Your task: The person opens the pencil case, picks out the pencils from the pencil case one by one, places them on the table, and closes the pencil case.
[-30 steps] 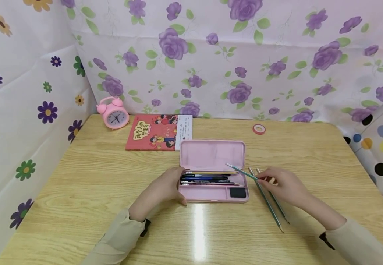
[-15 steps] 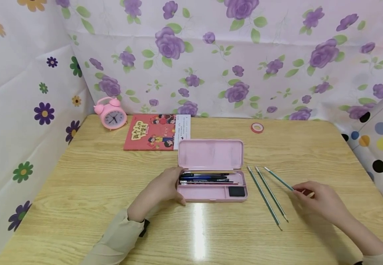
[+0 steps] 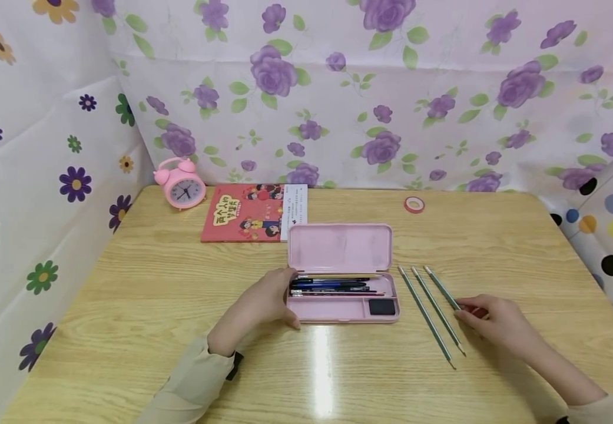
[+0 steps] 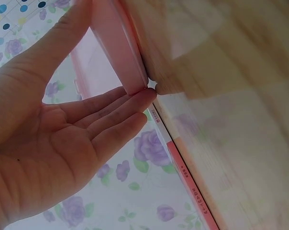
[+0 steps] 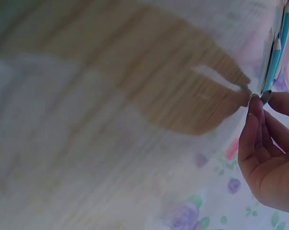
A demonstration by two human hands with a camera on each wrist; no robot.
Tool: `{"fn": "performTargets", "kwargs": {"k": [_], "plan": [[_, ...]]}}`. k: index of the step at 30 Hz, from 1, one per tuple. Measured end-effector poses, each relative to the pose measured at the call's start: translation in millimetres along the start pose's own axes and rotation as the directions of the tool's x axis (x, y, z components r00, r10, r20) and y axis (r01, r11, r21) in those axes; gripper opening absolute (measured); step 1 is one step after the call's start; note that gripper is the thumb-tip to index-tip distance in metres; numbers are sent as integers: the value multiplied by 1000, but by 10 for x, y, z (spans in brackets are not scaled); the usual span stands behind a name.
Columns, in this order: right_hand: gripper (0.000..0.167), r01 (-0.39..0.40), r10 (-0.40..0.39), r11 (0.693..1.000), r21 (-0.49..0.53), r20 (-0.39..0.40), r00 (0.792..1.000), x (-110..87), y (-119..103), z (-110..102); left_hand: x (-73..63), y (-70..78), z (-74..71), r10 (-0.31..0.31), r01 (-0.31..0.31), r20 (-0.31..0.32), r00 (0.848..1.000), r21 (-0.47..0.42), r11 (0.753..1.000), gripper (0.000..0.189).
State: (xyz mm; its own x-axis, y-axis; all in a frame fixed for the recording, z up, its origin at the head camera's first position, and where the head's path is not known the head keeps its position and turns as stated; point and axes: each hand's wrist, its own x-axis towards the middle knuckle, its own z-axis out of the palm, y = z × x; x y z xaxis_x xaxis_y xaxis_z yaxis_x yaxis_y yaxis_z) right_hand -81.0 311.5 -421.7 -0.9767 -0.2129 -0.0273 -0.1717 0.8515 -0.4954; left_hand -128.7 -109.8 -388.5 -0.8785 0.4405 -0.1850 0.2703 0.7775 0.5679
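An open pink pencil case (image 3: 324, 309) lies mid-table in the head view, holding several pens and pencils (image 3: 332, 285) and a black eraser (image 3: 382, 307). My left hand (image 3: 261, 299) grips its left end, thumb at the front and fingers at the back; the left wrist view shows the fingertips touching the case (image 4: 118, 48). To the right of the case, two green pencils (image 3: 425, 315) lie slanted side by side. A third green pencil (image 3: 442, 287) lies beside them, pinched between thumb and fingertips of my right hand (image 3: 499, 324). Its lower end is hidden by the hand.
A red book (image 3: 245, 215) lies behind the case to the left, near a pink alarm clock (image 3: 184, 187). A small tape roll (image 3: 414, 205) lies toward the back right. Flowered cloth (image 3: 338, 118) hangs behind the wooden table (image 3: 179, 282).
My right hand has carried the third green pencil rightward from above the case, then brought it slightly left beside the other two. The left hand has stayed on the case.
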Motion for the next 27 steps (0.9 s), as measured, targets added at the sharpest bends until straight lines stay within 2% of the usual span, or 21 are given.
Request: {"fn": "performTargets", "kwargs": {"k": [7,13,17,22,27], "plan": [[31,22,-22,1000,-8,51,998,33,-35,-32,-3,16,-7,-22,22,6,1000,-9,1000,89],[24,126,-126,992,-28,22,992,131,-62,-95,-10,22,-10,-24,24,9,1000,-13,1000,89],[23,215,-215,976,-40,-4,977,281,-170,-96,-13,8,1,-11,11,8,1000,-20,1000,86],[22,306,-305,950,-62,21,952,584,-384,-32,-13,0,3,-17,17,3,1000,-16,1000,85],[21,412,-411,909,-72,19,911,938,-608,62,-9,3,-13,-17,17,2,1000,-10,1000,86]]}}
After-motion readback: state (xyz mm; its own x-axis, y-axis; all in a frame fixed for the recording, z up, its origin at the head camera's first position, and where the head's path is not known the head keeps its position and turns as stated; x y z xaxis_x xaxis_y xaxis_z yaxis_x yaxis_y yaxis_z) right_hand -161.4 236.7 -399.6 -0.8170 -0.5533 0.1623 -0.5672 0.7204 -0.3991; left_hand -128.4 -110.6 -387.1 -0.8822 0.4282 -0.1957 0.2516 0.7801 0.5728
